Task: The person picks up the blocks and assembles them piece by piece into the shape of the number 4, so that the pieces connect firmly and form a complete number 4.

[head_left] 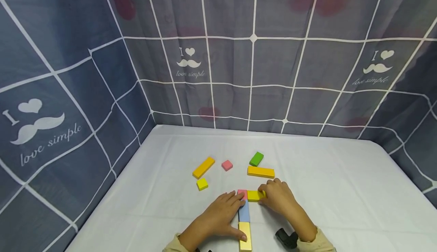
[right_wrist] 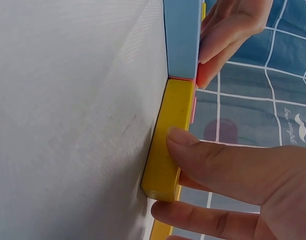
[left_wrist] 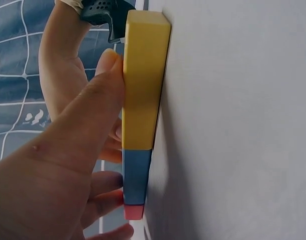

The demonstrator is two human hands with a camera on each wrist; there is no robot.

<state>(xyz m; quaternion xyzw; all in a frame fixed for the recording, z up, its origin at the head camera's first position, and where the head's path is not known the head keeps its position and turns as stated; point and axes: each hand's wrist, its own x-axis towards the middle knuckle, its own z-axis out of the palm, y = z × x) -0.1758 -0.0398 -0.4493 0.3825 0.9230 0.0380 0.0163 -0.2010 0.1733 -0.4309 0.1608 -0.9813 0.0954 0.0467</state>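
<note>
In the head view, a pale yellow block [head_left: 246, 242], a blue block [head_left: 244, 213] and a small pink block [head_left: 241, 192] form a line on the table. A yellow block [head_left: 252, 196] sits at a right angle to that line, its end against the pink one. My right hand [head_left: 279, 198] pinches this yellow block; in the right wrist view the thumb lies on its side and a finger is at its outer end. My left hand [head_left: 220, 214] spreads along the line, thumb at the pale yellow block and fingertips at the blue and pink ones.
Beyond the hands lie two orange-yellow blocks [head_left: 203, 167], a loose pink cube [head_left: 227, 165], a small yellow block [head_left: 202, 184] and a green block [head_left: 256, 158]. A grey checked curtain [head_left: 228, 62] borders the white table [head_left: 341, 183] at the back and sides.
</note>
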